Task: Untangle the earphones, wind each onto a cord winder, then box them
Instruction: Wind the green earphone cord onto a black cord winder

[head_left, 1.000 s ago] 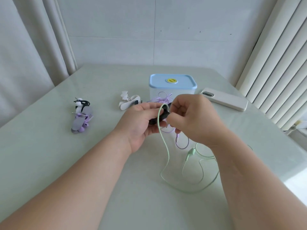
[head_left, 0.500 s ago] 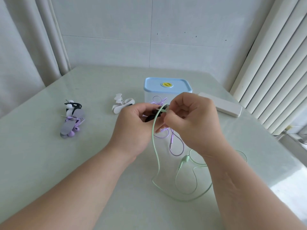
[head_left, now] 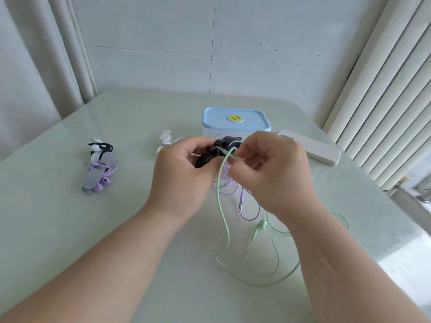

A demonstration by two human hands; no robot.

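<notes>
Head: right hand [head_left: 272,173], pinch on cord [head_left: 222,206]

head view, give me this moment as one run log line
stage: green cable onto winder | left hand: grips black winder | right hand: pinches green cable at winder | box: lid on

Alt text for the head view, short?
The left hand holds a black cord winder; the right hand pinches a green earphone cord at it, the rest trailing on the table. A blue-lidded box stands behind them.
</notes>
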